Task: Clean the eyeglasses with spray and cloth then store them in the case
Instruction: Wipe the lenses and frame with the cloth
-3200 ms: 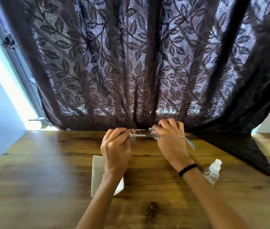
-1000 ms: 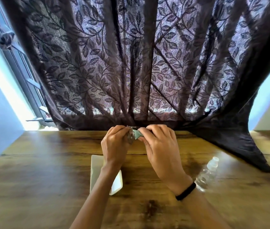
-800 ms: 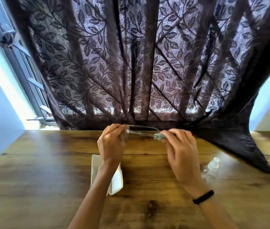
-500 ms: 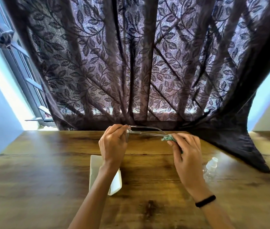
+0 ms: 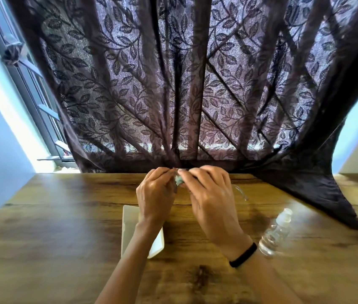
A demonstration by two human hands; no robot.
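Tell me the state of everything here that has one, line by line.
Glasses: held above table, mostly hidden.
Cloth: pinched on glasses by right hand.
Left hand: grips glasses.
Case: lies on table, open or closed unclear.
Bottle: on table, untouched.
Curtain: drawn.

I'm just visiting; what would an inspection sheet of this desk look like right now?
Surface: wooden table, bare grain showing.
Job's things: eyeglasses held up, mostly hidden, one temple tip showing; teal cloth pinched against them; white case flat on the table, partly hidden; spray bottle at right.
Clutter: nothing seen.
Grippers: left hand pinches the eyeglasses; right hand pinches the cloth.
Cables: nothing seen.
Surroundings: dark leaf-pattern curtain, window at left.
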